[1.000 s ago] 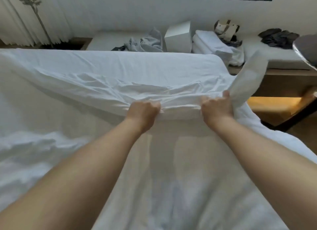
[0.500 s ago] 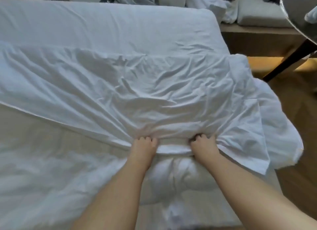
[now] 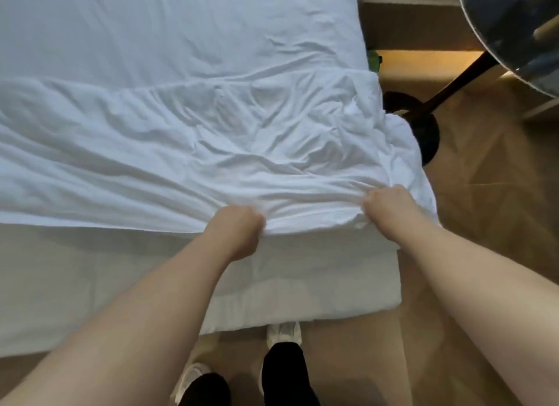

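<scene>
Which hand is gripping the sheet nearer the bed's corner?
The right hand: it grips the edge of the crumpled sheet near the mattress corner, next to the wooden floor. The left hand grips the same edge further in.

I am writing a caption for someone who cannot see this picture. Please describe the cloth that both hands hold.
Start at the white bed filling the left of the view. Across its middle lies a white sheet, whose near hem the left hand and the right hand grip. Unlike the smooth surface beyond it, it is creased all over and hangs off the bed's right side.
</scene>
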Demonstrator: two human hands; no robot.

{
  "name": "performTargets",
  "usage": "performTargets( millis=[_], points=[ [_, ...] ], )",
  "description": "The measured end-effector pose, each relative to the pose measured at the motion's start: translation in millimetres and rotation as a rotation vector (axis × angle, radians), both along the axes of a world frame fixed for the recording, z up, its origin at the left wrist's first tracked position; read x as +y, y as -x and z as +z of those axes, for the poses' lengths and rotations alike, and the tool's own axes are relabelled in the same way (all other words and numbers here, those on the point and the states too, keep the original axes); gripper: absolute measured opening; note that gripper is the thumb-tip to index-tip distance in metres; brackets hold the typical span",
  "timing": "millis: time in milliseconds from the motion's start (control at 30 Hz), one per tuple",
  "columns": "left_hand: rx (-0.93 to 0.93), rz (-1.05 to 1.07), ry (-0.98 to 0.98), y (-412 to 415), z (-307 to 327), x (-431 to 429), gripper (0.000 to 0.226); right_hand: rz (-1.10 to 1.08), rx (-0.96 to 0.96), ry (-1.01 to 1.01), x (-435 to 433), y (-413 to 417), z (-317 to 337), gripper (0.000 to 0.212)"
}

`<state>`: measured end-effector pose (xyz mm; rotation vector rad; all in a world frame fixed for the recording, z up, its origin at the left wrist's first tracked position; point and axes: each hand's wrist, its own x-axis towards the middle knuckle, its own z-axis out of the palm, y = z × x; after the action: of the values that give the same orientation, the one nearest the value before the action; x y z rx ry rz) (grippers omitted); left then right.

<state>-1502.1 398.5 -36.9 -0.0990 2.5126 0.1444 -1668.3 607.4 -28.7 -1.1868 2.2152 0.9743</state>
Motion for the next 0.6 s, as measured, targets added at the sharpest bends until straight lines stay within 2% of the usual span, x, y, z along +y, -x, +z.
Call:
performTargets(
  millis=[100, 167, 300, 367, 500, 600],
  points=[
    [-0.041, 0.028, -0.095, 11.0, 17.8, 38.8, 0.011, -0.032, 0.055, -0.062, 18.1, 21.9, 45.4, 0.032],
    [-0.049, 0.072, -0.101, 5.1, 6.0, 54.0, 0.014, -0.065, 0.039, -0.088, 19.7, 22.1, 43.9, 0.033],
    [-0.284, 0.056, -0.179, -26.4, -34.3, 61.6, 0.036, -0.205, -0.092, -0.197, 26.3, -9.0, -3.2, 0.038],
    [-0.317, 0.041, -0.152, -43.2, -48.0, 45.5, 0.042, -0.263, -0.208, -0.214, 17.2, -40.6, -30.8, 0.044],
    [-0.228, 0.107, -0.081, -76.8, -50.4, -12.9, 0.042, -0.288, -0.354, -0.045, -33.8, -96.7, -50.0, 0.053],
    [-0.233, 0.117, 0.028, -109.8, -41.7, -73.6, 0.039, -0.310, -0.438, 0.059, -98.2, -132.2, -46.8, 0.058]
  ],
)
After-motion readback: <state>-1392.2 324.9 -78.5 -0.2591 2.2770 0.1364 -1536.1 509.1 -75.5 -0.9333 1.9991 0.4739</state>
